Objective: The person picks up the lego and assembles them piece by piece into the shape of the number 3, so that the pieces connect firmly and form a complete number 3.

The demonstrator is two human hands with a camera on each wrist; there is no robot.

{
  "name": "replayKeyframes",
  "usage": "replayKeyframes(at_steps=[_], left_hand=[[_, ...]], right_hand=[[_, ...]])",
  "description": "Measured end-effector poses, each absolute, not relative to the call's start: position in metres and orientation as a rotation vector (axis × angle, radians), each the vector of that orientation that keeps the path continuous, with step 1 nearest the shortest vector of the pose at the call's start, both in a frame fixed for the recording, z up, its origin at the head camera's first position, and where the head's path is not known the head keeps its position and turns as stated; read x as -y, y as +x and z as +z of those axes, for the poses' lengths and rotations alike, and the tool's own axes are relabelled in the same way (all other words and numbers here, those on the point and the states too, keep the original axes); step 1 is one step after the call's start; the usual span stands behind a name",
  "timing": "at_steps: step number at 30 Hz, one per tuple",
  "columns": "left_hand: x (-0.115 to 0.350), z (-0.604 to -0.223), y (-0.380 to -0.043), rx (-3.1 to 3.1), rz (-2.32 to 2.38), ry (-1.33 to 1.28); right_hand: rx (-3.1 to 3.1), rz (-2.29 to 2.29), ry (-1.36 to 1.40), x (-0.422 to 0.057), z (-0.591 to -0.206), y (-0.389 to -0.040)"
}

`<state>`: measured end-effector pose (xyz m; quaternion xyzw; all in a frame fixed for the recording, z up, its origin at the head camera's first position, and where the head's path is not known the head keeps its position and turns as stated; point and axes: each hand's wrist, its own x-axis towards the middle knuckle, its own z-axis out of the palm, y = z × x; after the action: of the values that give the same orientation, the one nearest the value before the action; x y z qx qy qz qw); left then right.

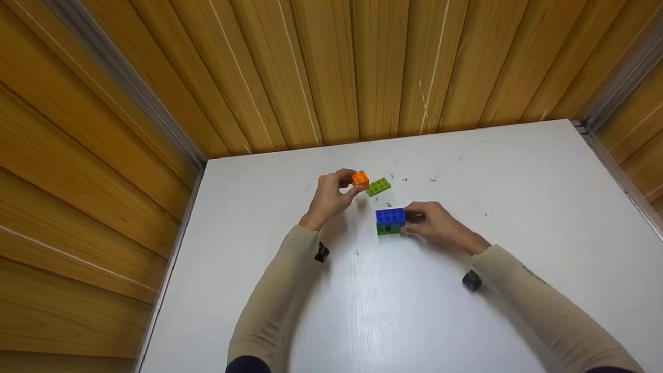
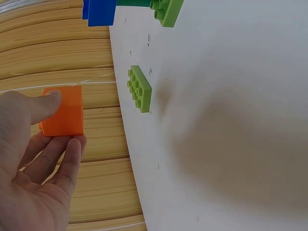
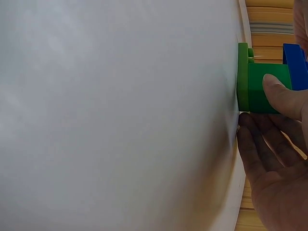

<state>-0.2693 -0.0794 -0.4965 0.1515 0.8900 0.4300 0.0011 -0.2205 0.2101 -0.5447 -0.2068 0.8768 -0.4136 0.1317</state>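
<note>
1. Clock directions follow the head view, 12 o'clock lying towards the wooden wall [image 1: 326,72] behind the white table [image 1: 259,280]; more planking and a metal strip [image 1: 127,77] rise towards 10 o'clock.
2. Small dark marks dot the tabletop, several near the light green plate [image 1: 378,186], which lies at about 11 o'clock from the brick stack [image 1: 390,215].
3. The orange block [image 1: 360,179] is also at about 11 o'clock from the stack, held above the table; from the head, it partly covers the plate's 8 o'clock end.
4. The right hand [image 1: 435,224] takes up the stack's 3 o'clock end, its thumb pressed on the dark green brick [image 3: 262,96] and its fingers at the opposite side: clamped.
5. The left hand [image 1: 331,197] pinches the orange block between thumb and fingers.
6. The stack's long axis runs 3 to 9 o'clock, blue studs upward; at its 9 o'clock end a gap under the blue brick [image 2: 101,12] exposes studs of the light green base [image 3: 243,77].
7. The loose plate's long axis runs 2 to 8 o'clock, studs up.
8. The orange block's studs face up, its top roughly square.
</note>
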Motion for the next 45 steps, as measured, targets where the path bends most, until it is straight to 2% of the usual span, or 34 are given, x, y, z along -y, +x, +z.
replayKeyframes(at_steps=[45], left_hand=[[0.07,-0.479,-0.251,-2.795,1.383,0.61]], right_hand=[[-2.554,-1.218,-0.659,-0.213,-0.547,-0.22]])
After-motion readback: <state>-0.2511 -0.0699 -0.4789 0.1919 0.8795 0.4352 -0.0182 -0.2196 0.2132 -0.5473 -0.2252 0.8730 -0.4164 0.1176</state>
